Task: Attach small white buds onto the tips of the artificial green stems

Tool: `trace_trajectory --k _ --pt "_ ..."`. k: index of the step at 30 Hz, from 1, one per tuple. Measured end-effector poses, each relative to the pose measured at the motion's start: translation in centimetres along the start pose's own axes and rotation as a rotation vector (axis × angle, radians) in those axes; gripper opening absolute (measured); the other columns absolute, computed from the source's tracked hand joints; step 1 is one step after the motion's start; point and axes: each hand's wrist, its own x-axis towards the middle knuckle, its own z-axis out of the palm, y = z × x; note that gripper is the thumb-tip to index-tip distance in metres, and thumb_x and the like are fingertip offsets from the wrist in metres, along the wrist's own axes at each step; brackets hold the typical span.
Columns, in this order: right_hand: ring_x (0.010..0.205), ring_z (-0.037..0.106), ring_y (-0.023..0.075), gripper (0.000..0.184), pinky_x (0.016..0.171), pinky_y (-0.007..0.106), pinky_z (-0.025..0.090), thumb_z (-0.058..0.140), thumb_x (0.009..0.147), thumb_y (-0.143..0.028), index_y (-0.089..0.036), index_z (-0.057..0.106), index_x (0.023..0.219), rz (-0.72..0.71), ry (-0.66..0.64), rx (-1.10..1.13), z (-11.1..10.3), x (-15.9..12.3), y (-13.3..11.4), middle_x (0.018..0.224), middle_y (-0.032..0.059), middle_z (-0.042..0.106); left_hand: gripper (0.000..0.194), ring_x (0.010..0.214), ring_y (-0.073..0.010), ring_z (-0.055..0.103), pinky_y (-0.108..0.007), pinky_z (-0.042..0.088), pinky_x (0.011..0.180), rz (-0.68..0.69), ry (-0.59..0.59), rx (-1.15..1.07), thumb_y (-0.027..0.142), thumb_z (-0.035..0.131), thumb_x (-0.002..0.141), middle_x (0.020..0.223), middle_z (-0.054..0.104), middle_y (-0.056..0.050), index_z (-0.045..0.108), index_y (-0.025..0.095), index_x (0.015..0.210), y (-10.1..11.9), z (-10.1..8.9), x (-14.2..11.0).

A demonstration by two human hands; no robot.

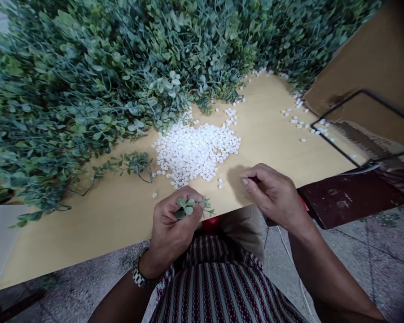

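My left hand (177, 224), with a watch on its wrist, is closed around a small sprig of artificial green leaves (187, 205) at the table's front edge. Leaves stick out on both sides of the fingers. To the right, my right hand (271, 193) hovers over the edge with thumb and forefinger pinched together. Whatever may be between those fingertips is too small to make out. Just beyond both hands lies a pile of small round white pieces (197, 150), with a few strays around it.
A large heap of artificial greenery (121, 67) covers the back and left of the tan table (97, 229). One loose stem (134, 163) lies left of the pile. At right stand a cardboard box (377, 67) and a black wire frame (350, 154), near a dark red stool-like surface (353, 197).
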Motion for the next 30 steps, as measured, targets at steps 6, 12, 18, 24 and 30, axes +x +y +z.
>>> trace_trajectory --k 6,12,18,24,30 --pt "0.073 0.057 0.0154 0.011 0.066 0.029 0.047 0.051 0.089 -0.02 -0.015 0.061 0.088 -0.05 -0.166 -0.02 0.9 0.8 -0.1 0.078 0.0048 0.061 0.016 0.053 -0.0099 0.04 -0.02 0.034 0.049 -0.057 0.041 -0.003 0.011 0.059 0.074 0.059 0.049 0.001 0.058 0.016 0.059 -0.5 0.7 0.2" --pt "0.074 0.057 0.0172 0.012 0.067 0.031 0.048 0.051 0.087 -0.015 -0.013 0.063 0.086 -0.141 -0.177 -0.137 2.1 1.3 -0.5 0.078 0.0074 0.062 0.016 0.055 -0.0106 0.044 -0.021 0.037 0.052 -0.056 0.049 0.0 0.009 0.059 0.071 0.059 0.051 0.001 0.058 0.016 0.058 -1.0 0.8 0.2" --pt "0.071 0.057 0.0151 0.009 0.064 0.03 0.046 0.055 0.085 -0.015 -0.016 0.063 0.083 -0.099 -0.095 0.08 2.2 0.9 -0.5 0.077 0.0045 0.062 0.013 0.058 -0.0121 0.048 -0.023 0.04 0.058 -0.059 0.005 -0.04 0.011 0.061 0.073 0.061 0.054 0.0 0.061 0.016 0.061 -0.8 0.7 0.1" --pt "0.062 0.052 0.0101 0.005 0.056 0.024 0.042 0.062 0.082 -0.014 -0.017 0.065 0.08 0.029 -0.13 0.656 1.8 0.7 -1.6 0.069 -0.0008 0.057 0.01 0.063 -0.0128 0.052 -0.025 0.042 0.061 -0.004 -0.041 -0.107 0.009 0.063 0.075 0.067 0.058 0.0 0.068 0.017 0.072 -1.4 0.6 -0.3" --pt "0.061 0.051 0.0103 0.006 0.055 0.025 0.042 0.063 0.082 -0.02 -0.017 0.067 0.079 0.054 -0.152 0.772 2.2 0.5 -1.5 0.066 -0.0006 0.057 0.015 0.058 -0.0129 0.052 -0.025 0.042 0.058 0.006 -0.068 -0.118 0.006 0.062 0.071 0.062 0.061 -0.001 0.07 0.018 0.068 -1.3 1.1 -0.1"
